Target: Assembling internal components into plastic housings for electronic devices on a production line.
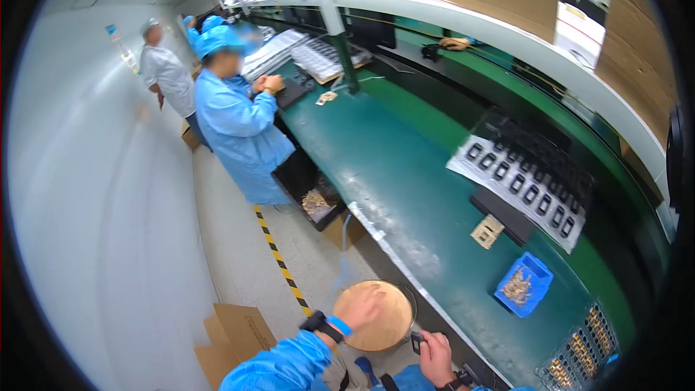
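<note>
My left hand [363, 307] reaches over the round wooden stool [387, 326], fingers stretched out and slightly blurred, holding nothing I can see. Whether it touches the seat I cannot tell. A dark band and a blue strap circle that wrist. Close to the table's front edge, my right hand [435, 359] grips a small black rectangular device [417, 342] between thumb and fingers. On the table beyond are a blue bin [538, 279] of small tan pieces and a tan block with cutouts [487, 232] beside a dark flat pad [508, 219].
A white tray [463, 163] holds rows of black devices. Racks of small orange-and-metal parts [579, 351] lie at the near right. A co-worker in blue [235, 116] stands at the green table [394, 210]. An open cardboard box [242, 333] and a black bin [293, 187] are left of it.
</note>
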`<state>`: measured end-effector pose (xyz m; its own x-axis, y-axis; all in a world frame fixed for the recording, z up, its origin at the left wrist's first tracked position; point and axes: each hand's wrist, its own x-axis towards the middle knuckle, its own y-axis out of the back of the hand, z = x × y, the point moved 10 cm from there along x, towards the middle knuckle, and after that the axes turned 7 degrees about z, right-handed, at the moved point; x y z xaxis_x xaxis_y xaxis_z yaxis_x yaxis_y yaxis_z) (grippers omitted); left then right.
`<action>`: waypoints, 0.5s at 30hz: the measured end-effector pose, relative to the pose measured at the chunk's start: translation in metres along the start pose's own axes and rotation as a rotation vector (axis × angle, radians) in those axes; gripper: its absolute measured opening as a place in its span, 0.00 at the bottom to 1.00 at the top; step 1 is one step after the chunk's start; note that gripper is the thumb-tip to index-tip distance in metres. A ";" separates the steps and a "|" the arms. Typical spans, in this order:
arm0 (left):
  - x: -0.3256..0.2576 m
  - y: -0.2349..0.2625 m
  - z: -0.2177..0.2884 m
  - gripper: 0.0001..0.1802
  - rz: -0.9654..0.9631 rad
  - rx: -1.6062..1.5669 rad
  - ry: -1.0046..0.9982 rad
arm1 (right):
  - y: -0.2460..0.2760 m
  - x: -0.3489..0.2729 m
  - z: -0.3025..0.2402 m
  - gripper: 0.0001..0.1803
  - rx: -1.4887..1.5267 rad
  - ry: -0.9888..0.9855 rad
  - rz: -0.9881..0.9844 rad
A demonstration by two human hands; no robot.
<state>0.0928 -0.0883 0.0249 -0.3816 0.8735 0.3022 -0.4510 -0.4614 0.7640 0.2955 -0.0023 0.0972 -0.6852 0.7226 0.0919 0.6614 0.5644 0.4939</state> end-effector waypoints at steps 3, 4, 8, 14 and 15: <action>-0.031 -0.006 -0.095 0.10 -0.414 0.387 0.181 | 0.031 0.017 0.015 0.15 0.007 -0.076 0.005; -0.043 0.014 -0.107 0.08 -0.383 0.540 0.013 | 0.041 0.018 0.022 0.15 -0.012 -0.082 0.045; -0.058 0.126 -0.147 0.12 -0.342 0.967 0.148 | 0.056 0.035 0.022 0.16 0.066 -0.123 0.045; 0.090 0.169 -0.033 0.16 0.131 0.739 0.109 | 0.060 0.080 0.007 0.14 0.143 -0.114 0.151; 0.107 0.158 -0.022 0.16 0.150 0.600 0.098 | 0.058 0.088 0.006 0.13 0.153 -0.097 0.177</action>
<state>-0.0373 -0.0708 0.1651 -0.4906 0.7748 0.3987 0.1334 -0.3853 0.9131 0.2758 0.0962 0.1289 -0.5268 0.8464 0.0782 0.8121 0.4740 0.3402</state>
